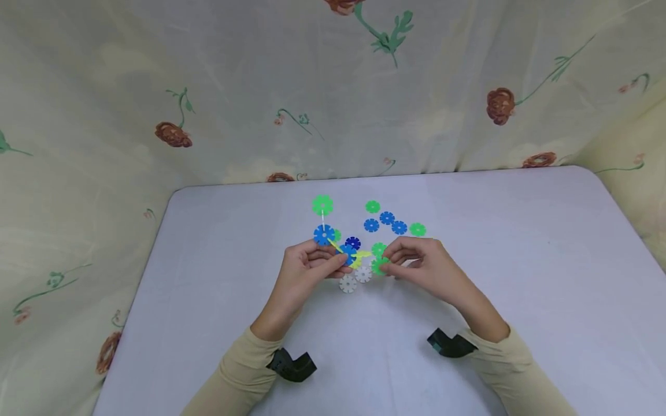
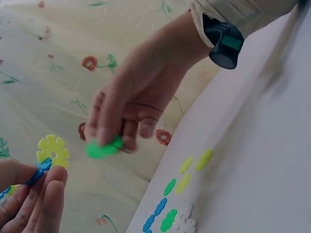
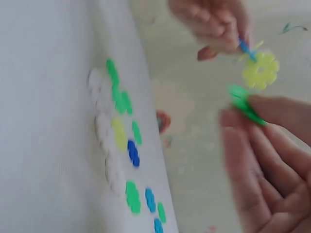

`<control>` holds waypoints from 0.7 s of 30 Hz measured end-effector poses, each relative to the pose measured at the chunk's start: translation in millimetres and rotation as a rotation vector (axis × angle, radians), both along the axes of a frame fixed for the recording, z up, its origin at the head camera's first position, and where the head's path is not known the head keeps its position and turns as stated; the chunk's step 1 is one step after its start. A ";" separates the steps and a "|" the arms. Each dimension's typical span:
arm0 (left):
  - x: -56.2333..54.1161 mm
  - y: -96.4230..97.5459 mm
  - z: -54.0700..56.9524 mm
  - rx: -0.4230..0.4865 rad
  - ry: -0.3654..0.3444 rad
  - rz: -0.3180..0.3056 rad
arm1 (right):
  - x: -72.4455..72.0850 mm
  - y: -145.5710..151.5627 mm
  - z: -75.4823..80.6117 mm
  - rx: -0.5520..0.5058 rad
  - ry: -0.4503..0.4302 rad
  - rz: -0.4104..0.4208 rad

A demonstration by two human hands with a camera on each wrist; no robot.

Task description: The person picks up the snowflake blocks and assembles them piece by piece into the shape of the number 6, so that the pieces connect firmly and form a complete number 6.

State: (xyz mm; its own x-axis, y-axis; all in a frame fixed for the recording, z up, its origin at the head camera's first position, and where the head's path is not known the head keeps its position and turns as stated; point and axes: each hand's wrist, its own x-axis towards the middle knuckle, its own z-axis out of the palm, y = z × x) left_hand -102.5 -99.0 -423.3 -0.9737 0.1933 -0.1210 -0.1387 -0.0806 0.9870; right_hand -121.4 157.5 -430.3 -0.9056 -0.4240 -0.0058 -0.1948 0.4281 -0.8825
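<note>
Between thumb and fingers my left hand [image 1: 312, 263] pinches a blue notched disc [image 1: 346, 253], part of a linked chain. A bright green disc [image 1: 322, 204] tops the chain, with a white disc seen edge-on, another blue disc [image 1: 324, 235] and a yellow one below it. Past the fingertips, a yellow disc [image 2: 46, 145] stands out from the pinched blue one. My right hand [image 1: 421, 257] pinches a single green disc [image 3: 247, 104] close to that chain end. In both wrist views the green disc and the yellow disc are apart.
Loose discs lie on the white table [image 1: 218, 312] under and beyond the hands: white ones [image 1: 347, 283], a dark blue one [image 1: 352, 242], several lighter blue ones [image 1: 387, 218] and green ones [image 1: 418, 229]. A flowered curtain [image 1: 234, 104] hangs behind the table's far edge.
</note>
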 end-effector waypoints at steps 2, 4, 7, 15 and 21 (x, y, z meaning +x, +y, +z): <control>0.2 0.2 -0.2 -0.001 0.004 -0.003 | 1.6 0.1 3.7 -0.120 -0.038 -0.059; 0.5 0.3 -0.1 -0.007 0.008 -0.008 | 2.4 0.0 5.3 -0.210 -0.069 -0.090; 0.8 0.5 -0.8 -0.013 0.006 -0.016 | 2.5 -0.5 4.6 -0.277 -0.092 -0.110; 0.9 1.0 -1.9 -0.004 0.007 -0.025 | 3.1 -1.3 4.0 -0.254 -0.100 -0.097; 1.8 2.2 -1.7 -0.008 0.009 -0.052 | 3.8 -2.4 3.6 -0.240 -0.082 -0.074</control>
